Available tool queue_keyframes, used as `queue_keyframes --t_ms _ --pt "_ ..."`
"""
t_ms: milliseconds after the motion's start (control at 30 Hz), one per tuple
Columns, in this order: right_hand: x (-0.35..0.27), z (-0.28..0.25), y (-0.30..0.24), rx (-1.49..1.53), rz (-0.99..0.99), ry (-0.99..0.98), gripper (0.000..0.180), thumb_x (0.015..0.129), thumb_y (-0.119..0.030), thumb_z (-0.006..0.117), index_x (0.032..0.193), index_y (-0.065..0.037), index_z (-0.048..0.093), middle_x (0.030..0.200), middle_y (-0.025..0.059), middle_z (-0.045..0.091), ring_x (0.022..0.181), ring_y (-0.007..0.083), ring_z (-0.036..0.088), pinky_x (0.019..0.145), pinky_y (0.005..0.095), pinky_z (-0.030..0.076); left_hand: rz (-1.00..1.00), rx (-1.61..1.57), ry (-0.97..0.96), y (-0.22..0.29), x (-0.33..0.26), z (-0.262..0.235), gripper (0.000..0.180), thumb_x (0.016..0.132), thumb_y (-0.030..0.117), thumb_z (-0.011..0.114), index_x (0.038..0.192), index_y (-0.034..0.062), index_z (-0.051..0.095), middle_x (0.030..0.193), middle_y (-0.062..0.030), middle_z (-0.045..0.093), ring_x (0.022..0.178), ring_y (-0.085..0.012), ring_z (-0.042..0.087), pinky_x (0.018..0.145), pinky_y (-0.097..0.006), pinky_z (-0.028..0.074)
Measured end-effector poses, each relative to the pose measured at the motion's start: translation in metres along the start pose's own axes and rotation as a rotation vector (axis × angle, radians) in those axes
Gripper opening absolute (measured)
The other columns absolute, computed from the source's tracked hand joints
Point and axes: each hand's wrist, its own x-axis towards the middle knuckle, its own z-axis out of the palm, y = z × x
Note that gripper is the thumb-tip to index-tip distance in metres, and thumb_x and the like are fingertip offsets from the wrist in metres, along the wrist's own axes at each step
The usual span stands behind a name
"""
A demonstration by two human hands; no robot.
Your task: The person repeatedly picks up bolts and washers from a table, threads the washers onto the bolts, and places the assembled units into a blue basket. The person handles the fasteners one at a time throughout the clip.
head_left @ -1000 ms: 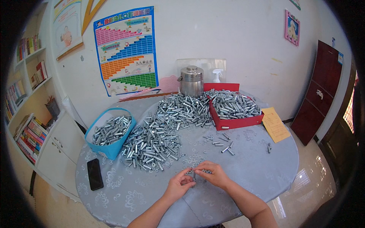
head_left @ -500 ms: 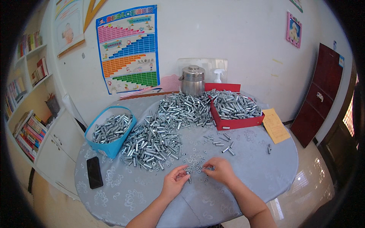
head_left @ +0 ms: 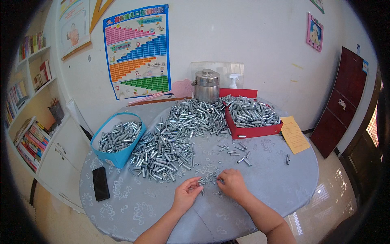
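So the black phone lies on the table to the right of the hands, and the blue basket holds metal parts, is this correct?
Not quite. The head view shows the black phone lying on the table to the left of the hands, beyond the left hand, not near the right hand. The rest holds: the blue basket does hold metal parts.

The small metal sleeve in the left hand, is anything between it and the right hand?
Nothing visible. The left hand pinches a small metal sleeve just above the table; the right hand sits close beside it, with only tiny loose washers scattered flat between them.
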Motion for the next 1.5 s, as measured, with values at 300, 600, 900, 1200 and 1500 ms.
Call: queue_keyframes --t_ms 300,600,900,1200,1500 --pt "0.007 0.008 0.015 0.004 -0.080 0.040 0.010 0.068 -0.017 0.063 0.072 -0.008 0.063 0.076 0.0073 0.060 0.072 0.0255 0.055 0.067 0.0372 0.041 0.007 0.026 0.016 -0.006 0.002 -0.003 0.030 0.077 -0.003 0.061 0.107 0.0007 0.057 0.085 -0.0024 0.059 0.078 -0.0070 0.055 0.069 -0.020 0.048" --pt "0.002 0.002 -0.004 0.786 0.190 -0.160 0.012 0.078 -0.013 0.060 0.084 -0.002 0.062 0.079 0.0045 0.060 0.076 0.0131 0.056 0.070 0.0254 0.043 -0.238 -0.386 0.191 -0.009 0.007 -0.012 0.021 0.081 0.002 0.059 0.101 -0.0038 0.057 0.087 -0.0121 0.061 0.075 -0.0194 0.062 0.072 -0.031 0.054" --pt "0.000 0.002 -0.015 0.924 0.200 -0.258 0.016 0.082 -0.015 0.058 0.088 0.000 0.060 0.080 0.0026 0.057 0.075 0.0090 0.051 0.069 0.0235 0.043 -0.370 -0.456 0.218 -0.010 0.005 -0.011 0.016 0.082 0.005 0.058 0.095 -0.0044 0.056 0.087 -0.0138 0.060 0.076 -0.0216 0.062 0.073 -0.033 0.054" --pt "-0.001 0.005 -0.015 0.923 0.194 -0.250 0.018 0.084 -0.017 0.057 0.089 0.000 0.060 0.079 0.0029 0.057 0.073 0.0095 0.051 0.068 0.0243 0.043 -0.480 -0.526 0.192 -0.013 0.005 -0.012 0.017 0.082 0.008 0.060 0.091 -0.0047 0.054 0.085 -0.0146 0.060 0.073 -0.0205 0.061 0.072 -0.034 0.054" --pt "-0.002 0.006 -0.015 0.872 0.248 -0.228 0.021 0.084 -0.020 0.058 0.089 0.000 0.060 0.077 0.0039 0.059 0.071 0.0104 0.052 0.066 0.0253 0.043 -0.505 -0.544 0.155 -0.012 0.002 -0.010 0.016 0.081 0.009 0.061 0.088 -0.0042 0.055 0.083 -0.0147 0.061 0.073 -0.0206 0.061 0.071 -0.034 0.054"
